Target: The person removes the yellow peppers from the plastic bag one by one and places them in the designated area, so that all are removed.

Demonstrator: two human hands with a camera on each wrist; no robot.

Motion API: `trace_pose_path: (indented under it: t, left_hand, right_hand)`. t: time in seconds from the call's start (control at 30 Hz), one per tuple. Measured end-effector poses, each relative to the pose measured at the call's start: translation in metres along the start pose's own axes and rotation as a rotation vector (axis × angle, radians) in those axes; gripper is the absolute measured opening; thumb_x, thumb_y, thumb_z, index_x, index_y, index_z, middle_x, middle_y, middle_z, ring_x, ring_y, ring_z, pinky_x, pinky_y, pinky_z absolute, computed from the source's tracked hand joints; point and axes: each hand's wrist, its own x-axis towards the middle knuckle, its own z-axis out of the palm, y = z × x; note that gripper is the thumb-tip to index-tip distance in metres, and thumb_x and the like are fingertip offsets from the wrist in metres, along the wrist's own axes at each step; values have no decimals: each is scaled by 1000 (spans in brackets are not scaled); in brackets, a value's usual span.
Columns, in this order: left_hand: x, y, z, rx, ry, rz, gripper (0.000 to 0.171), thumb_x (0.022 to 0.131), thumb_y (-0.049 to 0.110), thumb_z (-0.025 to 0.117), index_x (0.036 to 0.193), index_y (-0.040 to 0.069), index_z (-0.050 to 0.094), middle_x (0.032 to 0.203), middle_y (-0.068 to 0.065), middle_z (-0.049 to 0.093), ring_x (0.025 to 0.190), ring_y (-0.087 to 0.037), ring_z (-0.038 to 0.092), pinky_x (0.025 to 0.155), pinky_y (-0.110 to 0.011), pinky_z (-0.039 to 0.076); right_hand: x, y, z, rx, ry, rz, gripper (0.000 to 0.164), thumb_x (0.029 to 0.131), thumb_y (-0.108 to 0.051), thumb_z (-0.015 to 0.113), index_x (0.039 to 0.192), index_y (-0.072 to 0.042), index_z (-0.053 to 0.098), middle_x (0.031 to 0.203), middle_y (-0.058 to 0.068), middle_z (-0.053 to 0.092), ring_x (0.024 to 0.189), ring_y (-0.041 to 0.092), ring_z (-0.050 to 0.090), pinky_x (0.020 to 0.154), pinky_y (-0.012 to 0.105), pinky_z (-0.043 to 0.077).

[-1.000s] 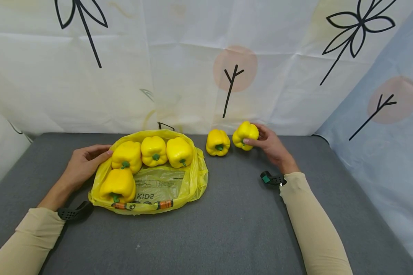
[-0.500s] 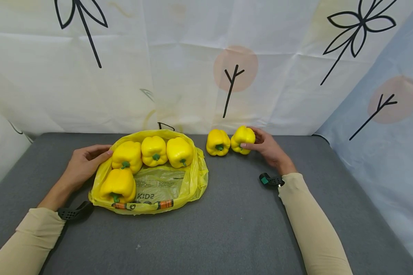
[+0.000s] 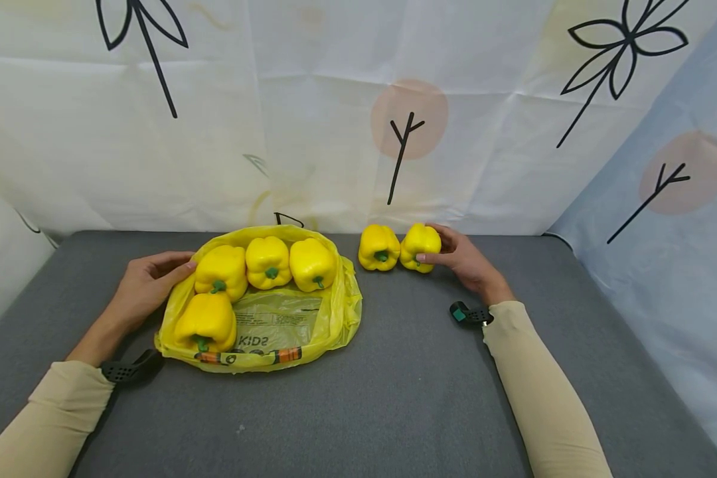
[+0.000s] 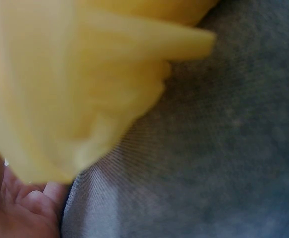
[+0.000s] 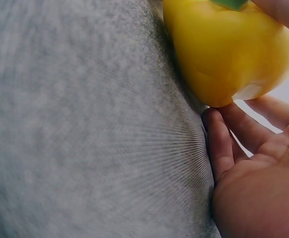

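Observation:
My right hand [image 3: 466, 260] holds a yellow bell pepper [image 3: 420, 242], thumb on its near side and fingers behind it. That pepper is down on the grey surface, right beside another yellow bell pepper [image 3: 379, 247]. In the right wrist view the held pepper [image 5: 229, 54] shows its green stem, and fingertips touch its lower end. My left hand [image 3: 146, 289] pinches the left rim of a yellow plastic bag [image 3: 349, 309], which lies with its mouth spread. Inside the bag sit several yellow bell peppers [image 3: 267, 262]. The left wrist view shows blurred bag film [image 4: 85, 89] above part of the hand.
A grey cloth-covered table [image 3: 358, 411] spreads beneath everything. Behind it hangs a white sheet [image 3: 311, 133] with plant drawings, close to the two peppers outside the bag. A bluish sheet [image 3: 681, 265] borders the right side.
My right hand has brought its pepper down and slightly left, onto the surface beside the other pepper. The left hand and the bag have stayed in place.

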Motion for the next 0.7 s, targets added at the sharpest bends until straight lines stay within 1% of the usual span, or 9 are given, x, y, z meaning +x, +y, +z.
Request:
trace_pose_path:
  t: [0.5, 0.7]
  left_hand:
    - [0, 2, -1, 15, -4, -13, 51, 105, 32, 60, 138, -6, 58, 108, 28, 62, 94, 6, 62, 74, -13, 54]
    - [0, 2, -1, 17, -6, -7, 50, 105, 31, 60, 138, -6, 58, 108, 28, 62, 94, 6, 63, 74, -14, 54]
  right_hand:
    - [-2, 3, -2, 13, -25, -10, 83, 94, -6, 73, 162, -10, 25, 152, 18, 40, 135, 34, 43, 112, 49, 36]
    - [-2, 4, -3, 14, -26, -18, 81, 94, -4, 72, 160, -8, 27, 151, 18, 40, 133, 33, 44, 109, 45, 40]
